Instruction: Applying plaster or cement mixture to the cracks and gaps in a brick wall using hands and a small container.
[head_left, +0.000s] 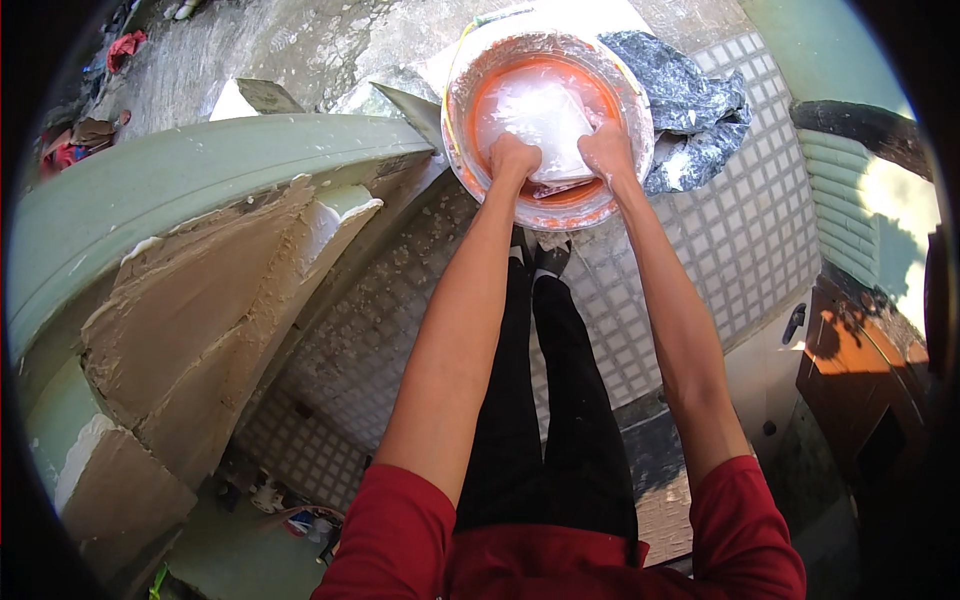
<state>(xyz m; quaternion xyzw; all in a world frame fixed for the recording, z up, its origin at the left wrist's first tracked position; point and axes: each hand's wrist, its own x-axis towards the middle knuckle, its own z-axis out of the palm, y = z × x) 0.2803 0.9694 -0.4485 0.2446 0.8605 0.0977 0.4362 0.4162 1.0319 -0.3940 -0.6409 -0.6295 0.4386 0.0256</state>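
Note:
An orange bucket [610, 212], its rim crusted with white, stands on the tiled ground at the top middle. Both arms reach down into it. My left hand [515, 156] is closed on the left edge of a white bag-like sheet [566, 130] inside the bucket. On the sheet's right edge my right hand [607, 152] is also closed, thumb inward. The sheet looks coated in white; a reddish patterned edge shows between the hands. Most of my fingers and the bucket's bottom are hidden. A yellowish handle [452, 95] lies along the bucket's left side.
A dark, white-smeared plastic sheet [690, 110] lies right of the bucket. At left a green curved wall edge [250, 140] borders a brown rough board-like surface [200, 320]. My feet [550, 258] stand on pale grid tiles [740, 230] just below the bucket.

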